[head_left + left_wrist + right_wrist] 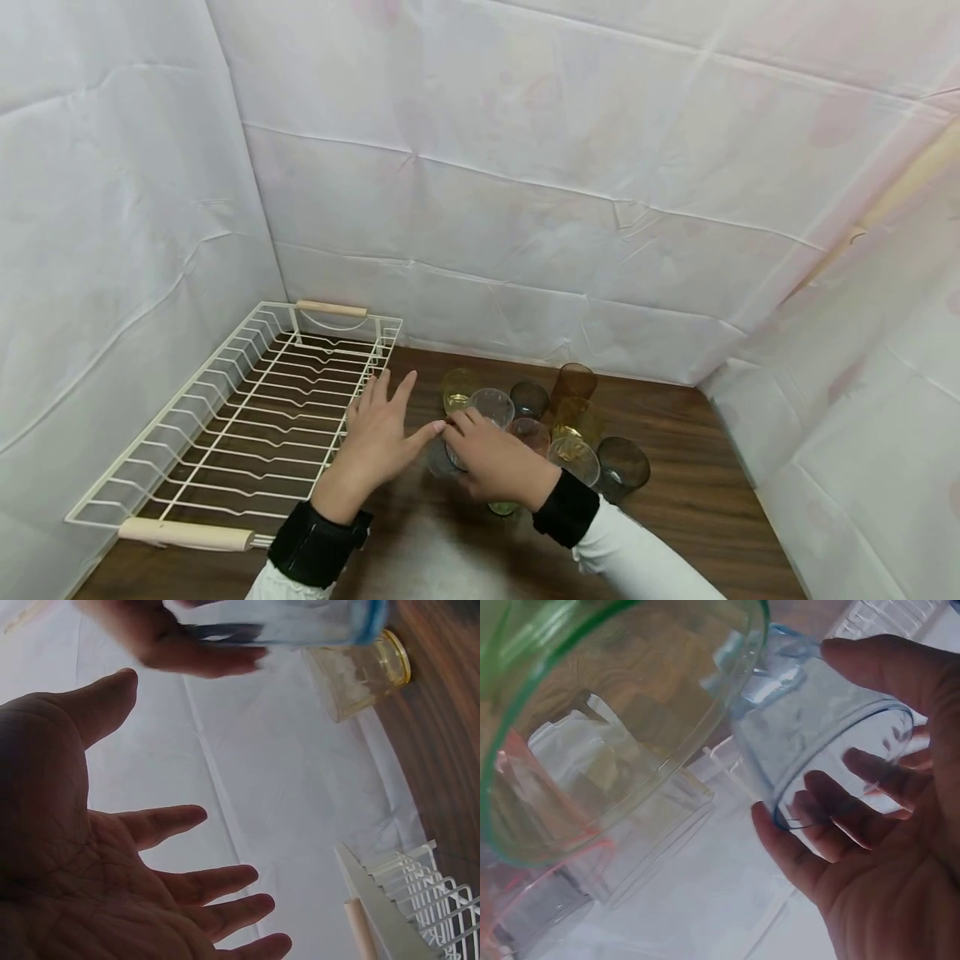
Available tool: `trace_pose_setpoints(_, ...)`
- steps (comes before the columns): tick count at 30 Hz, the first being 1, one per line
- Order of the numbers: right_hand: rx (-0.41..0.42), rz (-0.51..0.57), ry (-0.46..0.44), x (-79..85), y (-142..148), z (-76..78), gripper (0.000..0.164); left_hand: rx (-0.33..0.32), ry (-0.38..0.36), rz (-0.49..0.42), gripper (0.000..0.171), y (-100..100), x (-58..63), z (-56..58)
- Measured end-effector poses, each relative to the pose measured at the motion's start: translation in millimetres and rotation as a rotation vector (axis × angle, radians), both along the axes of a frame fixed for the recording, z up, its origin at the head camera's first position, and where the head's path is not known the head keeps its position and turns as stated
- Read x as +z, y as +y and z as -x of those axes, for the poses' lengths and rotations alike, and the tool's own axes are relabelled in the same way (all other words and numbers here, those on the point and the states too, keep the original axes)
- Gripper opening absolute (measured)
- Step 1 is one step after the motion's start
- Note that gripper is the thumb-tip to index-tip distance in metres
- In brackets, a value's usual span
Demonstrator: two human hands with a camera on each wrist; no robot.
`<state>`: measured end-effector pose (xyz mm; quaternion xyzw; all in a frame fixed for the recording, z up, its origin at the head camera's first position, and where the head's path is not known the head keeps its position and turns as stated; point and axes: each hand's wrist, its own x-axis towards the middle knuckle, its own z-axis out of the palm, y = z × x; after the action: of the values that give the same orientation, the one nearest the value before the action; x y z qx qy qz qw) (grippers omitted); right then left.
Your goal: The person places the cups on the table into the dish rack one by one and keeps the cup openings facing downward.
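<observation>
Blue-tinted glass (795, 724), qty 1. Loc.: mid table (697, 500), betw. rack (187, 534) along L edge and other glasses (575, 458) twd back edge; lifted or resting, can't tell. In R hand (498, 458): thumb opp. curled fingers, nr. rim. L hand (375, 437): empty, fingers spread wide, just beside. Handling (est.): light, rigid, slick, breakable. Best hold: mid-wall, thumb opp. fingers, firm not hard; avoid pressing on rim.

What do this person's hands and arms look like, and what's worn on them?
The left hand and right hand are both ungloved. A wide black band circles each wrist; a small dark piece juts from the left one. White sleeves cover the forearms.
</observation>
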<state>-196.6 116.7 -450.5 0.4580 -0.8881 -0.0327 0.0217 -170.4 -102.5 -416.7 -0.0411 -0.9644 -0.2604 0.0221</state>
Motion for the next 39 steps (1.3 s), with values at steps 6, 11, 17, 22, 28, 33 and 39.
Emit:
trace_pose_setpoints(6, -0.096, 0.245, -0.1, 4.0, 14.3, 1.6, 0.069, 0.008, 0.018, -0.039, 0.086, -4.7, -3.9, 0.4)
trace_pose_setpoints(11, -0.2, 0.529, -0.225, 4.0, 29.1, 6.6, 0.069, 0.005, 0.017, -0.073, 0.084, -8.1, -7.0, -0.8)
trace_pose_setpoints(17, -0.347, 0.874, -0.488, 7.4, 44.8, 8.3, 0.066, 0.006, 0.03, -0.103, 0.083, -8.4, -8.6, -2.4)
trace_pose_setpoints(22, -0.367, 1.161, -0.703, 10.9, 53.2, 4.8, 0.063, -0.007, 0.023, -0.105, 0.082, -8.1, -10.7, -3.2)
trace_pose_setpoints(28, -0.239, 1.475, -0.855, 7.7, 59.4, -1.2, 0.051, -0.016, 0.03, -0.117, 0.081, -10.0, -14.9, -2.9)
trace_pose_setpoints(33, -0.108, 1.637, -0.989, 5.1, 60.7, -11.4, 0.037, -0.02, 0.043, -0.13, 0.079, -11.0, -17.1, -3.2)
trace_pose_setpoints(39, 0.079, 1.75, -1.159, 1.4, 56.9, -17.1, 0.037, -0.026, 0.035, -0.133, 0.076, -11.5, -17.3, -3.3)
